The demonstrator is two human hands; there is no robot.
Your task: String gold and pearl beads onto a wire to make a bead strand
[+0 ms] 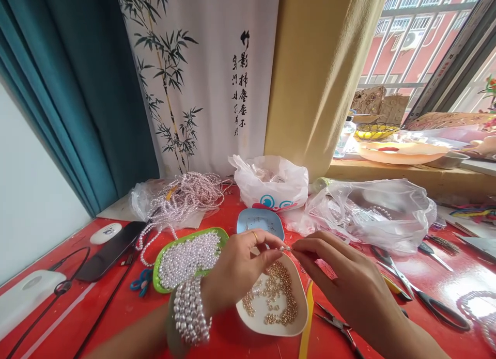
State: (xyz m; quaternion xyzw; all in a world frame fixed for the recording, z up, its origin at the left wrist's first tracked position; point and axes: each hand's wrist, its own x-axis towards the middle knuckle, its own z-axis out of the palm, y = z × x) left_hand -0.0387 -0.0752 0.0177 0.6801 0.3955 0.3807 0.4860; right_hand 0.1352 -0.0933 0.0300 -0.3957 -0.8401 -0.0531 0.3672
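Note:
My left hand (pixel 248 266) is closed in a pinch on small pearl beads (pixel 285 248), with a ring on one finger and pearl bracelets (pixel 191 311) round the wrist. From the right, my right hand (pixel 341 271) pinches the other end of the same beads; any thread between them is too fine to make out. Both hands hover over a white dish (pixel 256 325) of gold beads (pixel 287 292). Left of it lies a green tray (pixel 158 276) of loose pearl beads (pixel 188 258), partly hidden by my left hand. Behind stands a blue dish (pixel 259 218) with a few tiny pieces.
Pliers (pixel 336 322) and scissors (pixel 422 292) lie on the right of the red table (pixel 217 343). Plastic bags (pixel 271 181) and a heap of pearl strands (pixel 189 193) stand at the back. A phone (pixel 110 250) and cables are at the left.

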